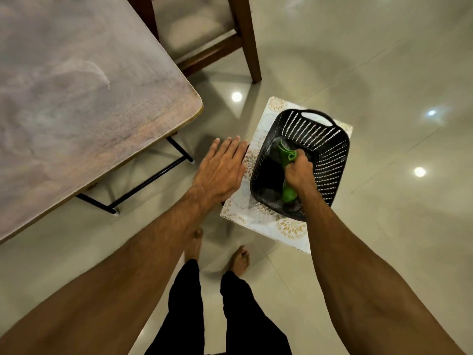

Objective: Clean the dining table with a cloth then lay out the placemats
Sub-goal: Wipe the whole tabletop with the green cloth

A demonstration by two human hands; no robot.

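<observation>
The wooden dining table (pixel 76 98) fills the left side, its top streaked with pale smears and its rounded corner pointing toward the pale tiled floor (pixel 384 73). A wooden chair (pixel 245 47) stands beyond that corner. To the right of the table, well apart from it, a small stand with a patterned white-and-gold cover (pixel 289 229) carries a black slotted plastic basket (pixel 325 139), its handle cut-out at the far end. Inside the basket is the green roll (pixel 288 193), a soft sheet rolled into a tube; whether it is cloth or placemat cannot be told. Its long axis runs away from the person, roughly along the basket's length, the near end low by the near wall and the far end tipped slightly left, showing its curled edge. The right hand (pixel 299 172) comes down into the basket from the near right with the wrist bent, fingers wrapped round the roll's middle so that green sticks out on both sides of the fist; whether the roll rests on the basket floor is unclear. The left hand (pixel 220 172) is palm down with fingers straight and close together, holding nothing, fingertips at the stand's left edge; contact cannot be judged. Two bare feet (pixel 240 260) stand below.
</observation>
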